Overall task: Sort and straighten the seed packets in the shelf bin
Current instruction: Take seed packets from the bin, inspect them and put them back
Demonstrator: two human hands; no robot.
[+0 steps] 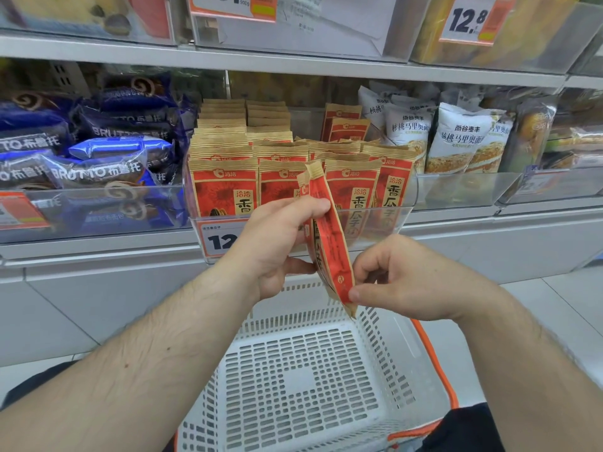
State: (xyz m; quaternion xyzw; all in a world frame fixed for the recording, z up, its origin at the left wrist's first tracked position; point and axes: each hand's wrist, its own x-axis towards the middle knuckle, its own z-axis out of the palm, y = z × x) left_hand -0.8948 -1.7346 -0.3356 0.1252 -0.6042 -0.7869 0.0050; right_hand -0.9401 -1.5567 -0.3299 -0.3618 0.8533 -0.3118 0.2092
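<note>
A clear plastic shelf bin (388, 220) holds several red-and-tan seed packets (225, 187) standing upright in rows, front faces toward me. In front of the bin I hold one red seed packet (329, 243) edge-on and tilted. My left hand (277, 236) grips its upper part, fingers over the far side and thumb below. My right hand (404, 282) pinches the packet's bottom corner between thumb and forefinger. At the back right of the bin a few packets (346, 125) lean, apart from the rows.
Blue snack bags (107, 158) fill the bin to the left, white bread bags (456, 141) the one to the right. A price tag (222, 239) hangs on the bin's front. A white perforated basket (310, 380) with an orange handle sits below my hands.
</note>
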